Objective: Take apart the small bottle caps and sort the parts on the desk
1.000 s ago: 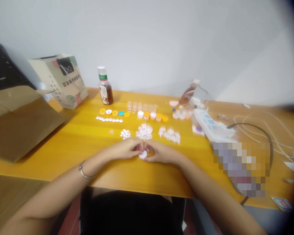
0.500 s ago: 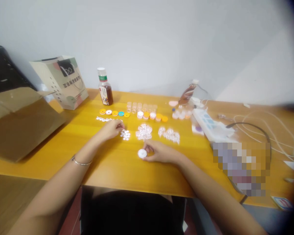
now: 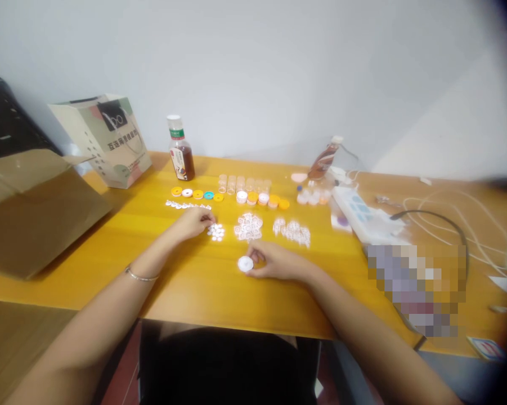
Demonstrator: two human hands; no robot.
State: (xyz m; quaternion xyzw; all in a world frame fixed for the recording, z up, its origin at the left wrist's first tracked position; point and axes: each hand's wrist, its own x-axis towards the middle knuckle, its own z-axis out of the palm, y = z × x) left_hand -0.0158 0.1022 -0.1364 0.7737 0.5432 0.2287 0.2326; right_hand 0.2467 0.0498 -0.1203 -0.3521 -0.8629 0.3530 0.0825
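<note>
Between the thumb and fingers of my right hand (image 3: 274, 260) is a white round disc like a cap (image 3: 245, 264), held just above or on the table near me. My left hand (image 3: 196, 220) has its fingers pinched together at a small pile of white pieces (image 3: 216, 232); what they hold, if anything, is too small to tell. Behind that hand runs a row of small white parts (image 3: 179, 206), partly covered by it. Two heaps of small clear-and-white parts, a middle one (image 3: 248, 227) and a right one (image 3: 293, 231), lie beyond my right hand.
Rows of orange, white and blue round caps (image 3: 252, 198) stand behind the heaps, with clear cylinders (image 3: 240, 184) farther back. Bottles of dark drink (image 3: 182, 157) stand near the wall. A paper bag (image 3: 122, 143) and cardboard box (image 3: 37, 208) are left; a power strip (image 3: 354, 209) and cables lie right.
My left hand's fingertips have shifted slightly at the pile of white pieces. My right hand stays in place with the white disc.
</note>
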